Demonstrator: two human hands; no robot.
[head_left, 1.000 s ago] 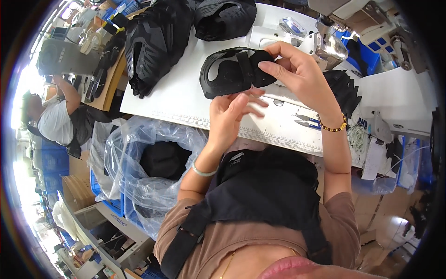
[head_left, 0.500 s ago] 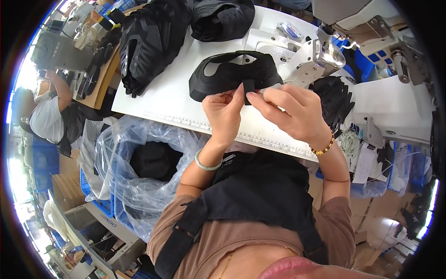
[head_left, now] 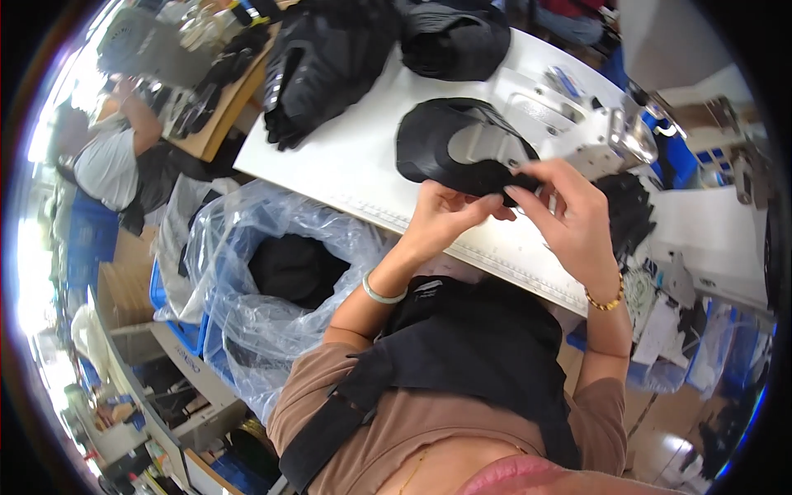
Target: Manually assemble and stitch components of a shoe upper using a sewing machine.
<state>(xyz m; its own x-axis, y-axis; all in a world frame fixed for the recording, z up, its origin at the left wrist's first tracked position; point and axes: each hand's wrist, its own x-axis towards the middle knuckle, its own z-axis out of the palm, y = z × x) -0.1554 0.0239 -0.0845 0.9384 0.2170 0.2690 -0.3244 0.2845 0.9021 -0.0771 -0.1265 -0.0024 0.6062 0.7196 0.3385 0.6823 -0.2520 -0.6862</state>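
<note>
A black shoe upper (head_left: 425, 148) is held just above the white table, its curved edge and opening turned up. My left hand (head_left: 450, 216) grips its near edge, with the thumb laid along it and the fingers curled under. My right hand (head_left: 571, 206) pinches the upper's right end between thumb and fingers, and the fingertips are smeared by motion. Whether a small black tab is also in that pinch cannot be made out. Just beyond the upper is the white arm of a sewing machine (head_left: 598, 139).
Stacked black uppers (head_left: 330, 70) and another black bundle (head_left: 456, 43) occupy the table's far side. Dark pieces (head_left: 624, 213) are heaped right of my right hand. A clear plastic bag (head_left: 223, 280) with black pieces stands at the left. Another person (head_left: 107, 169) sits farther left.
The whole view has shifted, so the scene sits farther right. The upper has turned, showing more of its opening. A black tab seen between my fingertips before no longer shows clearly.
</note>
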